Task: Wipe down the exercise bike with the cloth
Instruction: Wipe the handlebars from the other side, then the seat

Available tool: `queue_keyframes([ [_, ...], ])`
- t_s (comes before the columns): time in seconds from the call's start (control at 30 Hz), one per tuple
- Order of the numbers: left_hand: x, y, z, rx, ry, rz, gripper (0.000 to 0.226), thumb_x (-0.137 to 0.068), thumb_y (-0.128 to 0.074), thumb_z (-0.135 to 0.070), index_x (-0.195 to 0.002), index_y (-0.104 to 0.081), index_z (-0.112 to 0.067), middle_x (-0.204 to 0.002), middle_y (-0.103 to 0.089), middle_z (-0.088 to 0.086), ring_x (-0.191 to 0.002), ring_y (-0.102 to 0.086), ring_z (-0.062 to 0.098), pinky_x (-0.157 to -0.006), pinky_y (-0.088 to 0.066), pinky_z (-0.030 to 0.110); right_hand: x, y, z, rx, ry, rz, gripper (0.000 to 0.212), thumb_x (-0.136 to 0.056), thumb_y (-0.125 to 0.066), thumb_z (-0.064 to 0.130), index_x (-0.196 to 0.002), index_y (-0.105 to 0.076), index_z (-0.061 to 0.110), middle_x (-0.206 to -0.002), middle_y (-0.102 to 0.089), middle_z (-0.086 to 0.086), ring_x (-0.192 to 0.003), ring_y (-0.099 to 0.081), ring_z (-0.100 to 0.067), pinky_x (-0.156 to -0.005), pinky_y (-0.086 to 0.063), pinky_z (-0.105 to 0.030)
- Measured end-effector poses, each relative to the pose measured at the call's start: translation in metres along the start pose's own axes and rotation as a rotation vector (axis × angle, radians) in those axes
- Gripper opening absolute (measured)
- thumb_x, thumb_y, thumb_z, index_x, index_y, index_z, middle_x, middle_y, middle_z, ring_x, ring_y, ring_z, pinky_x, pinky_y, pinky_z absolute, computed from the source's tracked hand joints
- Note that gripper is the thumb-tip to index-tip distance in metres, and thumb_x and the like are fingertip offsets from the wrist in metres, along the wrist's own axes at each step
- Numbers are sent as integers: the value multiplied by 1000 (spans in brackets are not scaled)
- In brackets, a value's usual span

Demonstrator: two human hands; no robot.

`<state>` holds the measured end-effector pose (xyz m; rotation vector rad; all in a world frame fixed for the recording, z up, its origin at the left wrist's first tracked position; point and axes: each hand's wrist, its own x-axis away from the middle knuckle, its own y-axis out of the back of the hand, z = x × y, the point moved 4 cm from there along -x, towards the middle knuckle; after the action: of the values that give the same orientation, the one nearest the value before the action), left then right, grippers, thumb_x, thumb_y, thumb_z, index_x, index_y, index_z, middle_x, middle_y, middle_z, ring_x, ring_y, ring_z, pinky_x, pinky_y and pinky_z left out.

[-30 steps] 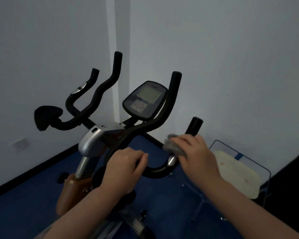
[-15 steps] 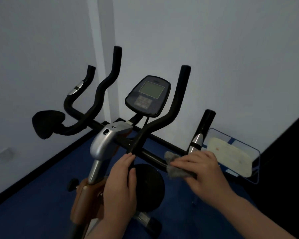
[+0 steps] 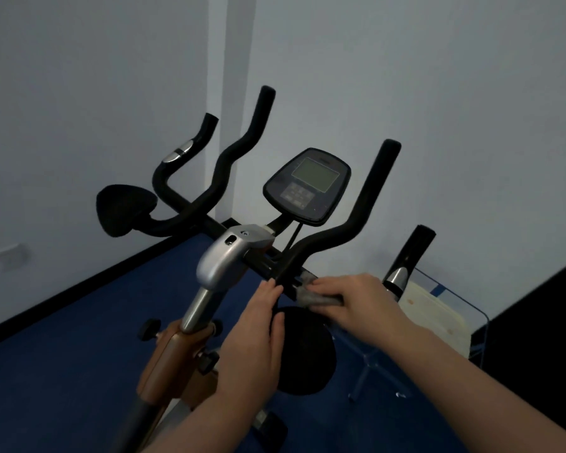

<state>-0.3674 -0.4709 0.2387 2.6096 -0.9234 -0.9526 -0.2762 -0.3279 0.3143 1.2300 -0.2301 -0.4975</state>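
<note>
Exercise bike (image 3: 223, 266) fills the middle of the head view, standing on a blue floor (image 3: 62, 354) in a room corner, its black handlebars (image 3: 307, 246) branching up around a dark console (image 3: 307, 184). The cloth (image 3: 311, 295), small and grey, lies wrapped on the crossbar just right of the silver stem clamp (image 3: 226, 256). The right hand (image 3: 363, 302) presses it there, its grip curled over the cloth and bar, pinching the fabric against the tube. The left hand (image 3: 255, 341) rests beside it with fingers straight, fingertips touching the bar near the clamp, its grip spread and holding nothing. A black round pad (image 3: 304, 351) sits just below both hands. To the right, a chair (image 3: 438, 308) with a pale seat stands near the bike.

Judging from this, the wipe is on the crossbar, with the risers, console and frame probably yet to be done. The cloth is small and bunched, so it could slip off the round tube and drop to the floor if the pinch loosens. A thin cable (image 3: 294, 237) runs down from the console close to the hands; a sweep towards the clamp could snag it. The left fingertips lie right in the cloth's path and might get pinched.
</note>
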Motion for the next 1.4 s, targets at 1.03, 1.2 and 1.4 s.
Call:
queue_keyframes([
  [1.03, -48, -40, -54, -549, -211, 178, 31, -92, -42, -30, -102, -70, -20, -113, -69, -7, -94, -67, 10, -76, -50, 30, 62, 9, -98, 12, -133, -849, 43, -77, -74, -4, -117, -69, 10, -113, -60, -7, -102, -51, -23, -85, -44, -29],
  [1.2, -51, -41, -57, -578, -212, 181, 36, -92, -37, -33, -106, -68, -19, -111, -69, -8, -82, -67, 10, -70, -48, 29, 45, 46, -113, 23, -80, -776, 40, -77, -73, -5, -114, -70, 10, -110, -61, -9, -96, -57, -27, -78, -50, -34],
  [1.4, -50, -40, -59, -595, -183, 186, 38, -92, -37, -34, -105, -69, -18, -112, -69, -9, -80, -67, 9, -70, -47, 29, 47, 7, -98, -271, -253, -1043, 27, -88, -64, 2, -115, -66, 7, -117, -61, -4, -109, -57, -16, -96, -46, -27],
])
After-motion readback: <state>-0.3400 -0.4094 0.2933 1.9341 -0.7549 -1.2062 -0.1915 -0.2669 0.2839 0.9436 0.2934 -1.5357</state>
